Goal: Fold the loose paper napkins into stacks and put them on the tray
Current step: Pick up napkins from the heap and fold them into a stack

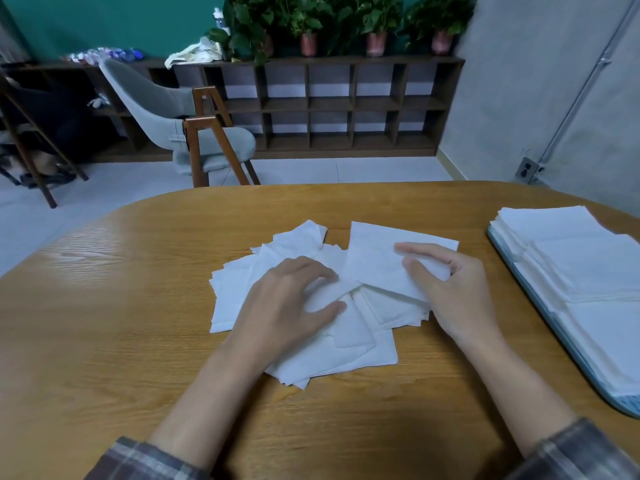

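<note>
Napkins: a heap of loose napkins (304,336), white paper, lies at the middle of the wooden table (121,306), the sheets overlapping at all angles.
Lifted sheet: a single napkin (374,261) stands raised and tilted above the far right part of the heap, its near edge hanging over the other sheets.
Right hand: the right hand (453,292) grasps the single napkin at its right end. Two fingers lie across the top face, and the paper's edge runs in behind the palm.
Left hand: the left hand (287,306) rests on the heap with fingers bent and thumb spread, fingertips close to the lifted sheet's near left corner. Whether it nips any paper or merely presses down cannot be told.
Tray: a pale blue tray (623,405) sits at the table's right edge, well apart from the heap and partly cut off by the frame.
Stacks: folded stacks (588,271) of white napkins cover the tray side by side, edges squared.
Sleeves: plaid cuffs (138,459) show at the bottom corners, forearms bare above them.
Background: a grey chair (166,112) with wooden legs stands beyond the table. A dark shelf unit (329,105) of open cubbies runs along the teal wall, with potted plants (308,26) in a row on top.
</note>
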